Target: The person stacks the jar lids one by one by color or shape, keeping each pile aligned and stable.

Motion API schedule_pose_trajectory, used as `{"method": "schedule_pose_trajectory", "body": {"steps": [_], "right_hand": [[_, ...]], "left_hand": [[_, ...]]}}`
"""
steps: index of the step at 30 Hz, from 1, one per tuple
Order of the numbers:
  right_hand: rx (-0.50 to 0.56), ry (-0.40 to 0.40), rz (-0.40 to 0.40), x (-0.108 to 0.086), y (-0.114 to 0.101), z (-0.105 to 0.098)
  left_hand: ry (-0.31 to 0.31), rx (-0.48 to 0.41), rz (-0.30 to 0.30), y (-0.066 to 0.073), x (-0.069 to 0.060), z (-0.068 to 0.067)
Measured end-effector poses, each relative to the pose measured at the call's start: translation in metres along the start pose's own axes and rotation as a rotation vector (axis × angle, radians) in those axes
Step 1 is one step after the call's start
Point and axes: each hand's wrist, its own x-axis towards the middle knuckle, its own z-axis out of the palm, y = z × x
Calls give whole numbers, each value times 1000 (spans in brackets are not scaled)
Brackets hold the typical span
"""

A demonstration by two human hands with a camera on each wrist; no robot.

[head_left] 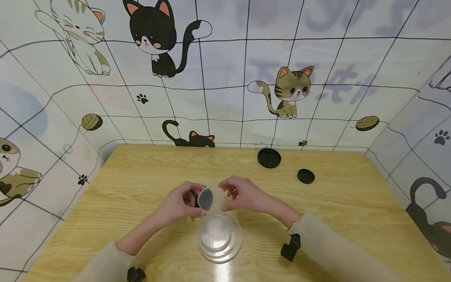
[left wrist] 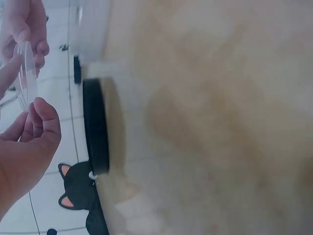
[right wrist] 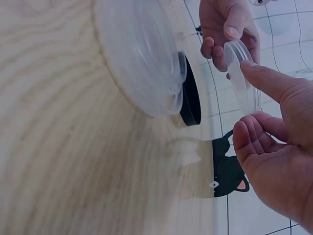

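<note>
Between the two hands a round clear plastic lid (head_left: 216, 199) is held up on edge; a dark patch shows through its left part. The left hand (head_left: 176, 201) pinches its left side with thumb and fingers. From the other side the right hand (head_left: 246, 194) grips the rim, its thumb low and fingers high. In the right wrist view the right hand (right wrist: 281, 142) spans the clear lid (right wrist: 240, 81), and the left hand (right wrist: 232, 29) touches its upper end. Just below the hands, clear round lids or dishes (head_left: 218, 239) of differing size lie stacked on the table.
A large black round lid (head_left: 269, 158) lies at the wooden table's (head_left: 148, 168) back edge, with a smaller black one (head_left: 305, 176) to its right. Another black object (head_left: 193, 198) is partly hidden behind the left hand. A cat-patterned cloth (head_left: 225, 98) surrounds the table's back and sides.
</note>
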Motion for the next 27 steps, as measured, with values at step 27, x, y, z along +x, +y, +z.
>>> {"method": "schedule_pose_trajectory", "body": {"steps": [27], "right_hand": [[-12,-98,-13,-36,11,38]], "left_hand": [[-113,88,57,-4,-45,32]]}}
